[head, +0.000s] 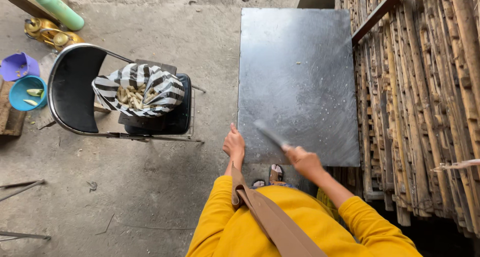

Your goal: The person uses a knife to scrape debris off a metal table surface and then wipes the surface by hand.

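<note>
Seen from above, a person wears a bright yellow long-sleeved top point(235, 227), its 2 sleeves reaching down to the wrists. A wide tan strap point(272, 219) crosses the chest diagonally from the left shoulder. Both hands are bare. Below, 1 foot shows in a dark open sandal point(275, 174) with pale straps.

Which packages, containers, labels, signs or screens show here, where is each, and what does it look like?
No labels, signs or screens.
Striped bag: on the chair seat, open, black and white, holding pale pieces.
Green bottle: top left, slanted, cylindrical.
Blue bowl: far left, round.
Purple container: just above the bowl.
</note>
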